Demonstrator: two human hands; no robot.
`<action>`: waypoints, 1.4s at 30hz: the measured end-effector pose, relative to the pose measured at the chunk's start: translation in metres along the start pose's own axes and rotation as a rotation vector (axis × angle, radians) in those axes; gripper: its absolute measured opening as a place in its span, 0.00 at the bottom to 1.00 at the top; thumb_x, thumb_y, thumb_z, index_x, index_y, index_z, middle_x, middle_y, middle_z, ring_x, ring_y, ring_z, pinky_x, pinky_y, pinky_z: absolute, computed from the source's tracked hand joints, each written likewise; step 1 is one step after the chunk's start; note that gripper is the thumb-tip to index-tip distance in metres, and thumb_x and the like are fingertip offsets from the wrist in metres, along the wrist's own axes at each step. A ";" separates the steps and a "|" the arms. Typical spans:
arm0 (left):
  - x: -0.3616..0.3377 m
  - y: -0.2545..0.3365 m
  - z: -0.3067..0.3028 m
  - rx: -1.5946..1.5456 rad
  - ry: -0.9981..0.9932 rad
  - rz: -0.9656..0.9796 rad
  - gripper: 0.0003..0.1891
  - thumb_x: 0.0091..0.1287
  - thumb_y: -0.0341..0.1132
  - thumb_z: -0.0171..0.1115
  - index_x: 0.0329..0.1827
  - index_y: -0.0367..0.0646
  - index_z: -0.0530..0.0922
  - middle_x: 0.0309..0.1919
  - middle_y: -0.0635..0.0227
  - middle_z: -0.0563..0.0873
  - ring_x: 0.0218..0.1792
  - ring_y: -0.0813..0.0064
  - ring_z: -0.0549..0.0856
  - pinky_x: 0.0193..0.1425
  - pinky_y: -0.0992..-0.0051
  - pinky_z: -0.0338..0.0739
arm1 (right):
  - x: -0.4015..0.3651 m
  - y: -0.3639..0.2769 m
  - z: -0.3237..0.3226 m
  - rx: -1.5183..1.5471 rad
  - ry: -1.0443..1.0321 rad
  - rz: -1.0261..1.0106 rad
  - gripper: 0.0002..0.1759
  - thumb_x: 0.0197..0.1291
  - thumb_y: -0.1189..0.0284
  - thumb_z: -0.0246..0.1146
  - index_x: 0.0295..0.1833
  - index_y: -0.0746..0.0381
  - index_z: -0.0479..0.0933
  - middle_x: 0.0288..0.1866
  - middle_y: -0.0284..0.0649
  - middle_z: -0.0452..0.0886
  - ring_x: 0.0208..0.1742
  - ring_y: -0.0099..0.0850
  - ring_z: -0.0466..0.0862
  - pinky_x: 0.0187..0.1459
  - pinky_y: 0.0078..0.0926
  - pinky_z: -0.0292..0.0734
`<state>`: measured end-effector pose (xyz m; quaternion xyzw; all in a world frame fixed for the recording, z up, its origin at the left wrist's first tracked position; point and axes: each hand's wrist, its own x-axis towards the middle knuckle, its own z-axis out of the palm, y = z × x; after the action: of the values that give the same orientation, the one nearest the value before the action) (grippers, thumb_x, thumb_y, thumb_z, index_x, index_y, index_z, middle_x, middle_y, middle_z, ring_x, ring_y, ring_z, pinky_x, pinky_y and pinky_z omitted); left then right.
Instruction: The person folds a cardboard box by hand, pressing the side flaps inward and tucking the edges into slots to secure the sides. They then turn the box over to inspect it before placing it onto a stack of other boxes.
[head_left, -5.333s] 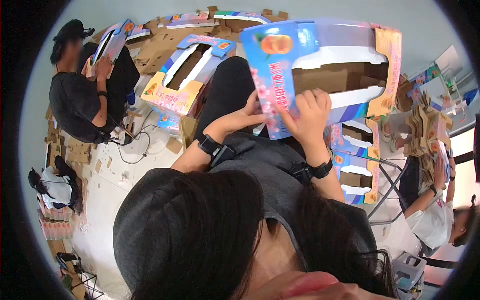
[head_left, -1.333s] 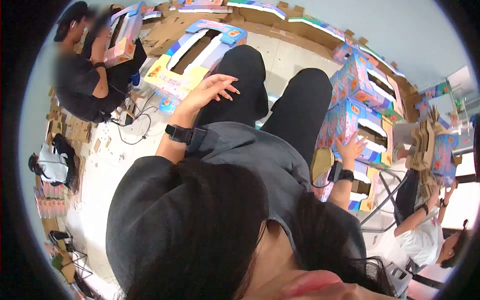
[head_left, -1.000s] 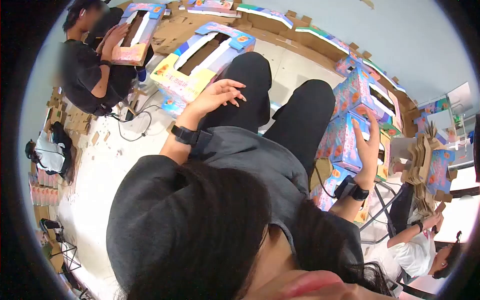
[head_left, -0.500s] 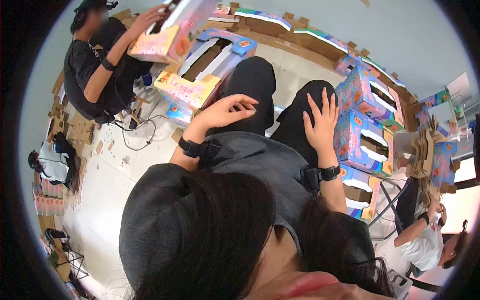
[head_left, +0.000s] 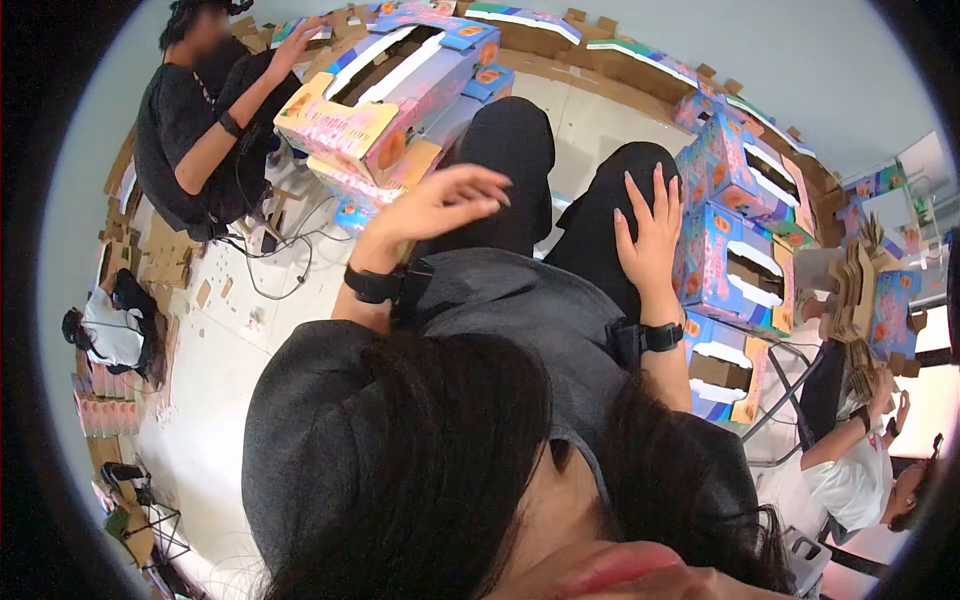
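My left hand (head_left: 440,205) is raised over my left thigh, beside the boxes. Its fingers are loosely bent, a little blurred, and hold nothing. Palm down on my right knee lies my right hand (head_left: 650,235), fingers spread. Ahead on the left, a pink, blue and yellow carton (head_left: 335,125) with an open slot in its top rests on another carton (head_left: 415,160). To the right of my knee stand more printed cartons, one (head_left: 715,265) of them close to my right hand.
A co-worker in black (head_left: 190,130) sits at the left, one hand raised near the upper carton. Another person (head_left: 850,480) handles cardboard (head_left: 850,300) at the right. A third person (head_left: 115,325) is far left. Cables (head_left: 285,290) lie on the floor. Cartons line the wall.
The carton that the co-worker held up has come down onto the stack, and the co-worker's hand is now off it. My left hand has shifted slightly left; my right hand stays on the knee.
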<state>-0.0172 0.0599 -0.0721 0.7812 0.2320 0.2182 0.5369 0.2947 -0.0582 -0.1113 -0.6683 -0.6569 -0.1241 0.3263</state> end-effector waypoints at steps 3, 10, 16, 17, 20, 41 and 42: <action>0.001 -0.003 -0.029 0.187 0.370 0.148 0.22 0.69 0.31 0.62 0.65 0.41 0.71 0.57 0.63 0.80 0.53 0.75 0.81 0.59 0.73 0.75 | 0.000 0.001 -0.002 0.008 0.003 0.009 0.27 0.61 0.64 0.61 0.68 0.46 0.73 0.79 0.42 0.56 0.79 0.50 0.50 0.73 0.61 0.44; 0.003 -0.038 -0.136 1.341 0.534 -0.437 0.57 0.44 0.65 0.72 0.75 0.45 0.60 0.67 0.49 0.71 0.72 0.48 0.63 0.76 0.55 0.50 | -0.001 0.000 -0.002 -0.005 0.005 0.012 0.28 0.60 0.64 0.61 0.68 0.46 0.72 0.79 0.42 0.56 0.79 0.50 0.51 0.73 0.60 0.46; 0.028 -0.062 -0.165 0.991 0.506 -0.469 0.67 0.36 0.67 0.73 0.76 0.35 0.54 0.65 0.34 0.70 0.68 0.40 0.68 0.73 0.55 0.59 | -0.001 0.000 -0.005 -0.018 -0.001 0.018 0.28 0.60 0.63 0.61 0.68 0.45 0.72 0.79 0.42 0.55 0.79 0.50 0.50 0.73 0.59 0.44; 0.032 -0.068 -0.168 0.979 0.518 -0.455 0.66 0.35 0.65 0.73 0.76 0.35 0.55 0.64 0.34 0.71 0.67 0.40 0.69 0.72 0.56 0.61 | -0.001 -0.001 -0.006 -0.009 -0.001 0.021 0.29 0.60 0.63 0.61 0.69 0.45 0.71 0.79 0.42 0.55 0.79 0.50 0.49 0.73 0.59 0.44; 0.030 -0.079 -0.169 0.922 0.623 -0.377 0.58 0.34 0.58 0.75 0.72 0.38 0.64 0.57 0.37 0.77 0.60 0.41 0.75 0.65 0.56 0.69 | -0.001 -0.002 -0.006 0.000 0.002 0.026 0.29 0.60 0.63 0.61 0.68 0.45 0.72 0.79 0.42 0.55 0.79 0.49 0.50 0.73 0.59 0.44; 0.003 0.115 -0.022 1.006 0.543 0.521 0.36 0.34 0.56 0.80 0.35 0.45 0.66 0.38 0.65 0.73 0.48 0.61 0.75 0.76 0.47 0.33 | 0.006 -0.021 -0.095 -0.011 0.629 -0.194 0.16 0.45 0.74 0.67 0.45 0.60 0.81 0.52 0.45 0.79 0.62 0.47 0.75 0.63 0.47 0.66; 0.004 0.114 -0.016 1.003 0.501 0.563 0.35 0.33 0.55 0.80 0.34 0.45 0.67 0.38 0.64 0.74 0.50 0.59 0.75 0.76 0.43 0.33 | 0.007 -0.022 -0.109 -0.011 0.671 -0.217 0.16 0.45 0.73 0.67 0.43 0.61 0.80 0.50 0.44 0.80 0.59 0.47 0.76 0.61 0.46 0.67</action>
<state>-0.0088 0.0380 0.0407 0.8944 0.2103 0.3922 -0.0436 0.3027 -0.1192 -0.0189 -0.5182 -0.5797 -0.3744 0.5051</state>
